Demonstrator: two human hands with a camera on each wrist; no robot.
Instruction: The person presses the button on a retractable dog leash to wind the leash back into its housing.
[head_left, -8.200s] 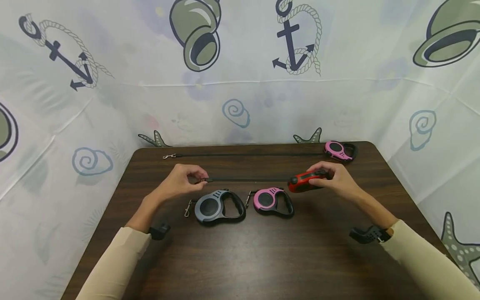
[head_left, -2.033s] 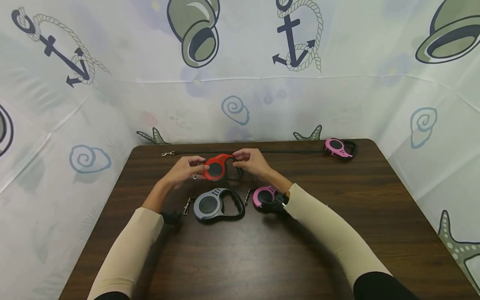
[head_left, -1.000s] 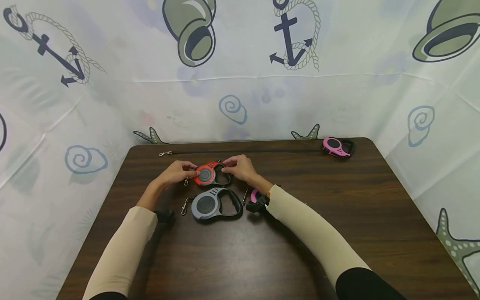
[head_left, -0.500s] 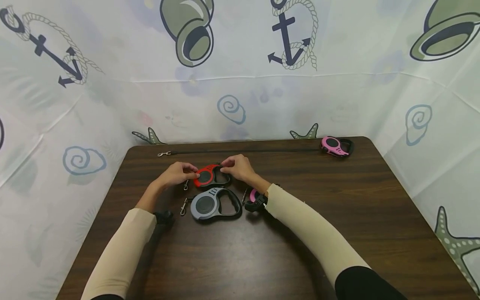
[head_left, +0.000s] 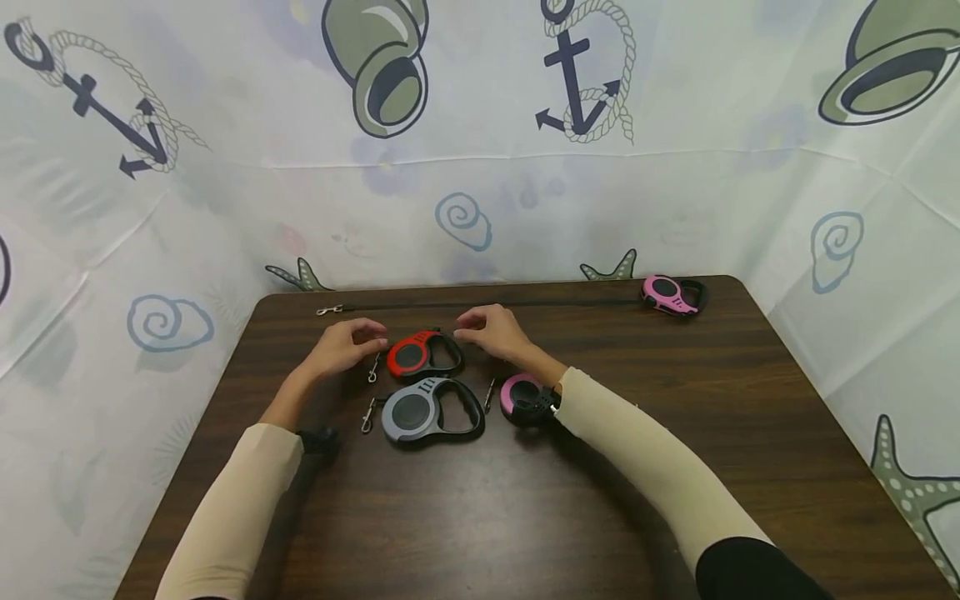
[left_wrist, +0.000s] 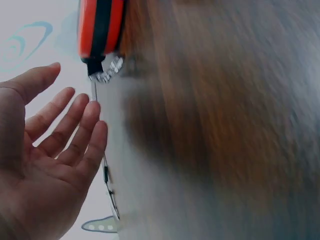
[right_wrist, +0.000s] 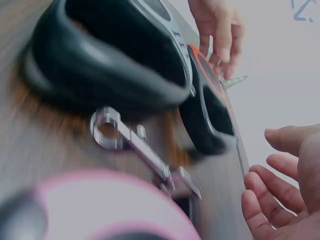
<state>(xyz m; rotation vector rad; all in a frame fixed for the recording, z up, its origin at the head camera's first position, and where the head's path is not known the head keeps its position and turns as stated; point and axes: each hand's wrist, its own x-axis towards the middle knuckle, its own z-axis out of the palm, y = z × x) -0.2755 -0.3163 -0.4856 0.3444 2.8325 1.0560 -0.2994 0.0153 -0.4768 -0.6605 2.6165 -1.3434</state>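
The red leash reel [head_left: 415,356] is flanked on the desk [head_left: 675,467] by both released grips, left hand [head_left: 341,343] slightly nearer than right hand [head_left: 491,331].

Two bare hands, long beige sleeves, a black wrist mount on each arm.

The left hand [head_left: 341,346] and right hand [head_left: 491,331] wear no gloves and show no rings. Each forearm is covered by a close-fitting beige sleeve [head_left: 232,508], smooth and plain, ending just short of the wrist. On the right arm the beige gives way near the elbow to a black upper sleeve [head_left: 757,575]. A small black camera mount [head_left: 318,440] sits at the left wrist, and a like black mount [head_left: 542,403], knobbly and ridged, sits at the right wrist beside the cuff.
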